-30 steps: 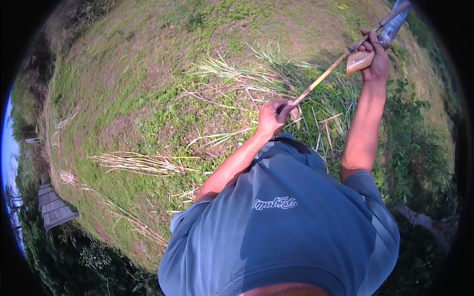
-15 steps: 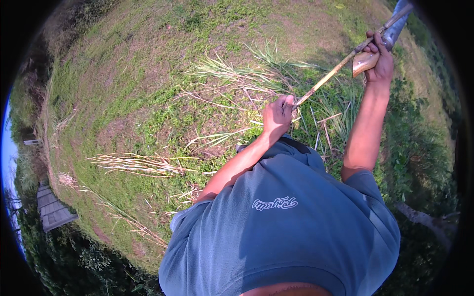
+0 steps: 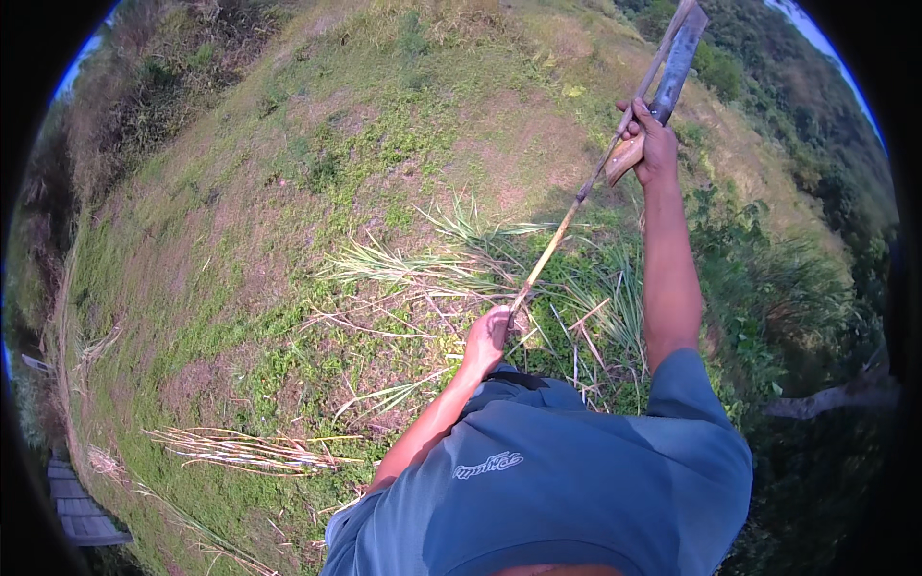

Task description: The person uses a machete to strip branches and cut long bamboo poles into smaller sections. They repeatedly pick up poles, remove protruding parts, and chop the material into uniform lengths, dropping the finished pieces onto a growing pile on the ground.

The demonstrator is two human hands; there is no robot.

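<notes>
A long, thin cane stalk (image 3: 549, 248) slants from the middle of the view up to the upper right. My left hand (image 3: 487, 343) is closed around its yellowish lower end, just in front of my body. My right hand (image 3: 657, 149), at the end of an outstretched arm, grips a machete with a wooden handle (image 3: 625, 159) and a broad grey blade (image 3: 680, 65) pointing up and away. The fingers of that same hand also rest on the stalk, which runs alongside the blade. Part of the machete's handle is hidden in my right palm.
Cut long-leaved grass (image 3: 413, 264) lies on the ground ahead. To the left is a bundle of dry stalks (image 3: 252, 451), with another leafy strip (image 3: 206, 535) below it. A grey slatted structure (image 3: 82, 504) stands at the far left. Bushes (image 3: 778, 288) grow on the right.
My head view has tilted up, showing more of the slope and the sky. Both hands appear lower and further left, still holding the stalk and machete; the stalk looks steeper.
</notes>
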